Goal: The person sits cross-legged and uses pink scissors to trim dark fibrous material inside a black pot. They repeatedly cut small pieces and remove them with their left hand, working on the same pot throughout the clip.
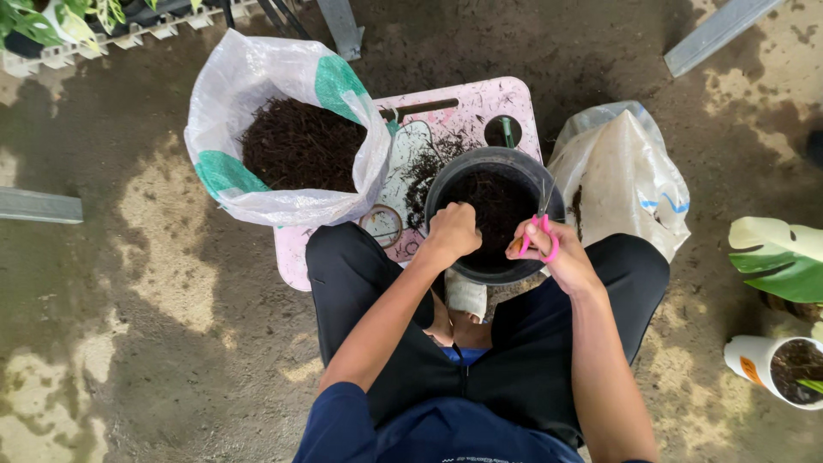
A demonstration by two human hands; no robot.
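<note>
A black round pot (446,171) holding dark soil stands on a small pink table (506,96) in front of my knees. My left hand (452,231) is closed in a fist over the pot's near rim, fingers curled down into the soil; what it grips is hidden. My right hand (549,249) holds pink-handled scissors (542,230) at the pot's right rim, blades pointing up over the soil.
An open white-and-green sack of dark coconut husk (296,141) leans on the table's left. A closed white bag (621,176) lies to the right. At far right there is a white pot with a large green leaf (776,257). Metal legs and a seedling tray (103,26) line the top edge.
</note>
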